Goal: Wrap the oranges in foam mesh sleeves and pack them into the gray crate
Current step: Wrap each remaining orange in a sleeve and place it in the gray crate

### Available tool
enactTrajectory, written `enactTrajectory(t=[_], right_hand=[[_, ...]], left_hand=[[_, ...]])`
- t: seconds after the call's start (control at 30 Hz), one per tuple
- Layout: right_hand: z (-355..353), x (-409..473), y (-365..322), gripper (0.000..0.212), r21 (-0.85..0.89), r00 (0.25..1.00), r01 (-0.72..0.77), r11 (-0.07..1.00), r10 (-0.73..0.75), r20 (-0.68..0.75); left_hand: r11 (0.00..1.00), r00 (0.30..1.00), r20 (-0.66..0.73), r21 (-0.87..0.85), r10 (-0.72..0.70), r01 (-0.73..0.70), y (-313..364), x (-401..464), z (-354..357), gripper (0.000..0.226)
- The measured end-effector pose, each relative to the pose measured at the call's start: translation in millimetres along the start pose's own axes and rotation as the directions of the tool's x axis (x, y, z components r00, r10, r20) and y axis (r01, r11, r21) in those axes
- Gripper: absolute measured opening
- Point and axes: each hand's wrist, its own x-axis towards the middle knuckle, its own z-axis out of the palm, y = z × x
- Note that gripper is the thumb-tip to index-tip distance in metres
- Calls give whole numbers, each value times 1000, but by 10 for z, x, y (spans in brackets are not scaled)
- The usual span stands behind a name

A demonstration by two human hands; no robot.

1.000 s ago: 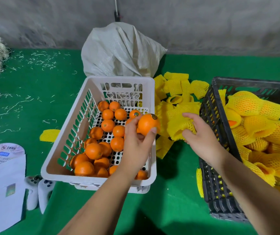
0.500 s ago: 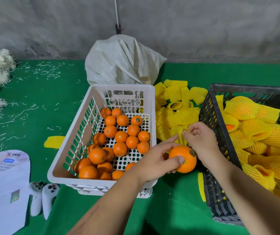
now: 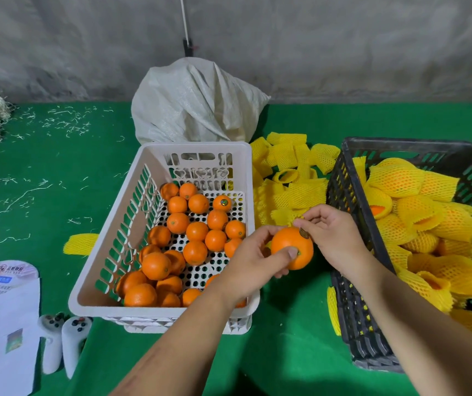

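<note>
Gray crate (image 3: 343, 195) at right already piled with sleeved oranges; white basket (image 3: 109, 270) holds some two dozen bare; left hand (image 3: 253, 267) grips bare orange (image 3: 291, 248) between baskets; right hand (image 3: 331, 235) pinches yellow sleeve (image 3: 283, 215) beside it; wrapping not yet begun; well underway, much left

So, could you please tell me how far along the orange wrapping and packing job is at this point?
Done: the gray plastic crate already holds many oranges wrapped in yellow foam mesh. In hand: the left hand grips one bare orange while the right hand pinches a yellow mesh sleeve beside it. Left: roughly two dozen unwrapped oranges remain in the white plastic basket.
</note>
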Motion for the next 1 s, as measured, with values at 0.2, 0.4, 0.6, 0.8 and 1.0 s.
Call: enactTrajectory(t=[0.2, 0.4, 0.6, 0.8, 1.0], right_hand=[[88, -34, -53, 16, 35, 998, 2, 999, -5, 66], [-1, -130, -159, 19, 109, 999, -36, 993, 32, 34], [-13, -290, -162, 12, -86, 997, 76, 993, -73, 30], [129, -422, -200, 19, -359, 931, 311, 880, -358, -70], [180, -498, -283, 18, -465, 867, 432, 773, -498, -24]], left_hand=[[1000, 999, 51, -14, 6, -5, -24, 26, -79, 37], [995, 988, -125, -34, 86, -91, -82, 12, 72, 61], [984, 980, -95, -21, 177, -179, -125, 23, 41, 87], [991, 995, -85, -114, 56, -66, 17, -10, 126, 60], [986, 989, -142, -161, 29, -52, 130, -46, 145, 28]])
